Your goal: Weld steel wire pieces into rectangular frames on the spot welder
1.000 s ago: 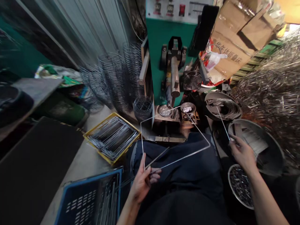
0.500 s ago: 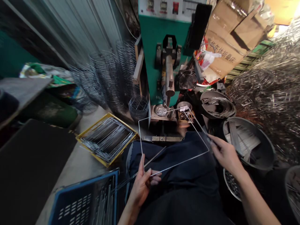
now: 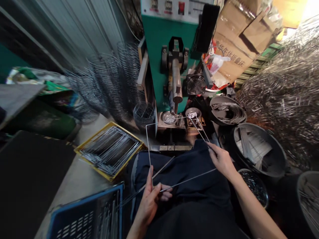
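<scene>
My left hand (image 3: 152, 196) grips a rectangular wire frame (image 3: 148, 144) by its near left corner, thumb against the wire. The frame tilts up over my dark-clad lap, its far end near a small white piece (image 3: 192, 115) above a round dish. My right hand (image 3: 220, 159) is closed around a thin, straight metal piece (image 3: 203, 128) that runs toward the white piece, close beside the frame's right side. Whether it is a tool or a wire cannot be made out. Loose wires (image 3: 163, 167) lie across my lap under the frame.
Ahead stands a green machine (image 3: 154, 59) with a steel arm (image 3: 176, 79). To the left are a yellow crate (image 3: 109, 177) and a blue crate (image 3: 84, 202) holding wire pieces. On the right, a grey basin (image 3: 276, 166) holds metal strips beside a large wire heap (image 3: 279, 89).
My right hand has moved left and slightly up with the thin metal piece, nearer the frame's right side. My left hand keeps its hold on the frame. The view has shifted slightly.
</scene>
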The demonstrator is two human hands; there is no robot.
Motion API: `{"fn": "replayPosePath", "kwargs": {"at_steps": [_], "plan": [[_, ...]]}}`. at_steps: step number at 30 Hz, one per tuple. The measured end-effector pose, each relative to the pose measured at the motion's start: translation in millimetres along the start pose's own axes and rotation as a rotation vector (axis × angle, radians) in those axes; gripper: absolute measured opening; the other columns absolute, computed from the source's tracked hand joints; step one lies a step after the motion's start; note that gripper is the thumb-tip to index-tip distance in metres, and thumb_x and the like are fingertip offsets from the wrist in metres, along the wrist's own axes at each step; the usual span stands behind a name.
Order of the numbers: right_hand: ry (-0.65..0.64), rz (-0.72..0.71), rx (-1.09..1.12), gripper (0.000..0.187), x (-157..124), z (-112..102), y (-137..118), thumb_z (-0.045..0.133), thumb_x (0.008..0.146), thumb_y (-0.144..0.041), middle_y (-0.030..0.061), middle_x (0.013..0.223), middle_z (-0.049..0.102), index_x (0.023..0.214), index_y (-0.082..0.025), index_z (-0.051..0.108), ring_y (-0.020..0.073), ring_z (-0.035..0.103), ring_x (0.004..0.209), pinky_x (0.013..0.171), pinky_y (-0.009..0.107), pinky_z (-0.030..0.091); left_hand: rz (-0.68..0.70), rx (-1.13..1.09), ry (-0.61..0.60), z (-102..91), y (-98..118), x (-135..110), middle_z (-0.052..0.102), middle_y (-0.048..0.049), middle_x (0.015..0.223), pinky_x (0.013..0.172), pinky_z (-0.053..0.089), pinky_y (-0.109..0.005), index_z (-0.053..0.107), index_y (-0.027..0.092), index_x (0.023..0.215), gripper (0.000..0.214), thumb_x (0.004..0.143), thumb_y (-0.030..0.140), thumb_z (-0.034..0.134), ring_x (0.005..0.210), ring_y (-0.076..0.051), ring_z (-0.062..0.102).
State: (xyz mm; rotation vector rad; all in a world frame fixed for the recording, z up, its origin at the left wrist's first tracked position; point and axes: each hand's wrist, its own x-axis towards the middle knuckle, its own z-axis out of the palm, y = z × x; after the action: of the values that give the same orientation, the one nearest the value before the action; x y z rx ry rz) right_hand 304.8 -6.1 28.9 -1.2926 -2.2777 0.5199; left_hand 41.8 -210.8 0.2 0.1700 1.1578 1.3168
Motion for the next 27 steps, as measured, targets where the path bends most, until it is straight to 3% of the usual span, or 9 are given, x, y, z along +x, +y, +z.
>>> {"fn": "replayPosePath", "kwargs": {"at_steps": [6, 11, 14, 18, 21, 24, 27], "plan": [[-0.005, 0.039, -0.008, 0.041, -1, 15, 3, 0.041, 0.094, -0.025, 0.0117, 0.120, 0.068, 0.130, -0.017, 0.060, 0.0255, 0.066, 0.107, 0.094, 0.039, 0.054, -0.014, -0.016, -0.036, 2.3, -3, 0, 0.074, -0.0070, 0.080, 0.057, 0.047, -0.025, -0.003, 0.038, 0.154, 0.099, 0.085, 0.036, 0.069, 0.062, -0.019, 0.069], [-0.108, -0.023, 0.128, 0.041, -2, 56, -39, 0.042, 0.093, -0.021, 0.0101, 0.120, 0.068, 0.130, -0.019, 0.060, 0.0229, 0.066, 0.107, 0.095, 0.036, 0.053, -0.038, -0.004, -0.109, 6.9, -18, 6, 0.074, -0.0091, 0.080, 0.057, 0.048, -0.026, -0.009, 0.035, 0.154, 0.099, 0.088, 0.038, 0.065, 0.064, -0.021, 0.069], [-0.147, -0.093, 0.238, 0.043, -6, 68, -60, 0.041, 0.093, -0.017, 0.0081, 0.121, 0.067, 0.133, -0.022, 0.058, 0.0208, 0.065, 0.109, 0.097, 0.035, 0.052, -0.043, -0.006, -0.133, 7.4, -26, 10, 0.074, -0.0099, 0.079, 0.058, 0.048, -0.026, -0.011, 0.033, 0.154, 0.100, 0.089, 0.039, 0.065, 0.064, -0.021, 0.070], [-0.096, -0.035, 0.181, 0.041, -9, 52, -54, 0.040, 0.094, -0.017, 0.0098, 0.108, 0.068, 0.129, -0.021, 0.061, 0.0212, 0.066, 0.098, 0.091, 0.036, 0.054, -0.026, -0.036, -0.121, 0.8, -26, 11, 0.075, -0.0092, 0.081, 0.057, 0.049, -0.026, -0.011, 0.035, 0.153, 0.101, 0.088, 0.038, 0.066, 0.065, -0.021, 0.070], [-0.181, -0.048, 0.162, 0.038, -11, 36, -42, 0.042, 0.096, -0.020, 0.0090, 0.105, 0.068, 0.128, -0.022, 0.062, 0.0213, 0.066, 0.095, 0.088, 0.036, 0.055, -0.018, -0.060, -0.083, -5.0, -21, 8, 0.075, -0.0099, 0.083, 0.057, 0.050, -0.027, -0.011, 0.034, 0.154, 0.104, 0.086, 0.037, 0.068, 0.065, -0.022, 0.071], [-0.338, -0.125, 0.211, 0.042, -16, 26, -39, 0.050, 0.096, -0.025, 0.0086, 0.128, 0.063, 0.138, -0.024, 0.054, 0.0225, 0.061, 0.116, 0.101, 0.038, 0.049, -0.016, -0.060, -0.071, -7.8, -14, 5, 0.075, -0.0108, 0.085, 0.057, 0.050, -0.028, -0.008, 0.034, 0.154, 0.103, 0.086, 0.036, 0.068, 0.065, -0.023, 0.071], [-0.538, -0.191, 0.257, 0.066, -23, 20, -44, 0.064, 0.089, -0.029, 0.0081, 0.148, 0.046, 0.150, -0.024, 0.038, 0.0246, 0.046, 0.134, 0.113, 0.041, 0.038, -0.007, -0.034, -0.081, -8.6, -8, 3, 0.075, -0.0110, 0.085, 0.057, 0.048, -0.026, -0.008, 0.034, 0.154, 0.100, 0.087, 0.036, 0.066, 0.065, -0.022, 0.071]]}}
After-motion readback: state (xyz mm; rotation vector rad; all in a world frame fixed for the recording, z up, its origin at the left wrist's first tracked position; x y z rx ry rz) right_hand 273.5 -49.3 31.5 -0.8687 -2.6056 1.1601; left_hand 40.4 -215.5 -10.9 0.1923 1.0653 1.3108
